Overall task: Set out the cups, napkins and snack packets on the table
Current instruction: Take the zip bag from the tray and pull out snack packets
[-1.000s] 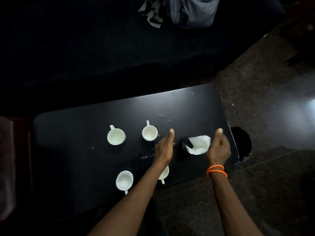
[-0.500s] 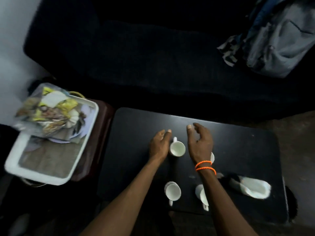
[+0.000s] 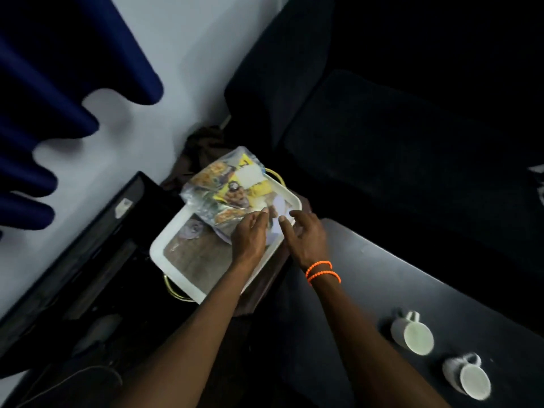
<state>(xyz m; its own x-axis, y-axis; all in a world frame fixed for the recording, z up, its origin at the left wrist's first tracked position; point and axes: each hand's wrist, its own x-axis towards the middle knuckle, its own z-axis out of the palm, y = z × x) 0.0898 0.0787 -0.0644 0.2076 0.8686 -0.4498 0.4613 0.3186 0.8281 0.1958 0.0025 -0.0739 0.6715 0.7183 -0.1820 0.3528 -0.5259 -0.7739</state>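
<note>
A white tray (image 3: 164, 245) sits on a small stand left of the dark table (image 3: 412, 284). Yellow snack packets (image 3: 226, 187) lie piled at the tray's far end, with white napkins (image 3: 279, 213) beside them. My left hand (image 3: 250, 237) hovers over the near edge of the packets, fingers apart. My right hand (image 3: 306, 240), with orange bands at the wrist, reaches over the napkins with its fingers spread; neither hand visibly grips anything. Two white cups (image 3: 412, 334) (image 3: 468, 375) stand on the table at the lower right.
A dark sofa (image 3: 382, 142) runs behind the table and tray. A black flat device (image 3: 88, 245) lies along the white wall at left, with a cable on the floor below. A blue curtain (image 3: 44, 83) hangs at upper left.
My view has swung left from the table to the tray. Both hands have left the cups and the napkin on the table and now reach over the tray's packets and napkins.
</note>
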